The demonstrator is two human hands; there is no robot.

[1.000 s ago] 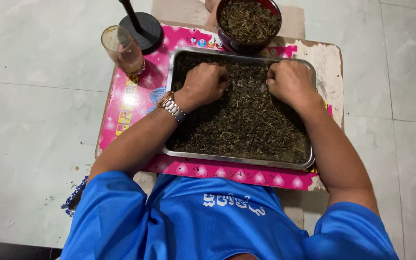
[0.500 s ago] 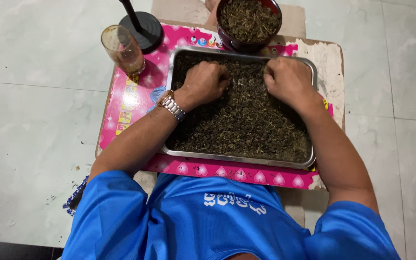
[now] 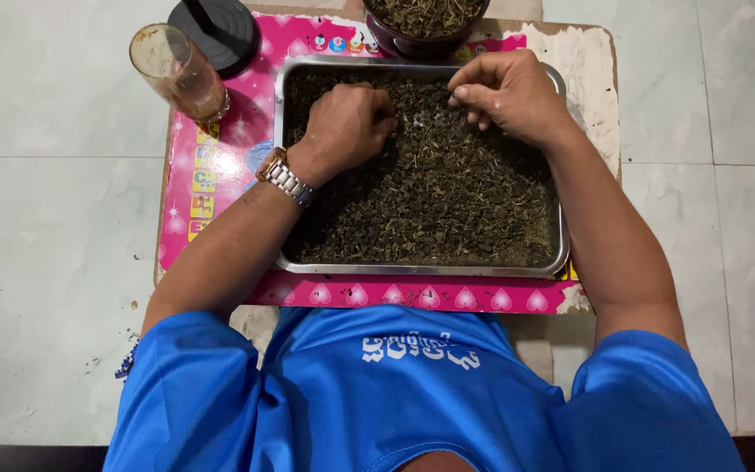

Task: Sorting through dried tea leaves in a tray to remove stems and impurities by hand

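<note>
Head view, looking straight down. A rectangular metal tray [image 3: 421, 267] with rounded corners and a thin raised rim sits on a low board covered with a glossy pink mat [image 3: 211, 166] printed with hearts and stars; the covering is torn at the far right corner, showing a pale worn surface. The tray is filled nearly edge to edge with dried dark leaves [image 3: 447, 201], a loose, crumbly, brown-green mass with small stalks mixed in.

Left hand [image 3: 347, 127]: curled into a loose fist, knuckles up, resting on the leaves in the far left part of the tray. Whether it encloses any leaves cannot be told. A metal link wristwatch [image 3: 283, 177] with a gold-toned case is on this wrist.

Right hand [image 3: 504, 92]: over the far right part of the tray, fingers bent and drawn together with the tips close to the thumb, a narrow pinch just above or on the leaves; anything pinched is too small to make out.

Beyond the tray, touching or just beside its far rim, a dark round bowl [image 3: 412, 44] holds more of the same leaf matter. At the far left stand a clear drinking glass [image 3: 176, 70], tilted in view, with a brownish residue, and a black round disc [image 3: 216, 31] beside it. Floor is pale tile [image 3: 45, 262]. Blue shirt [image 3: 412, 402] at bottom edge.
</note>
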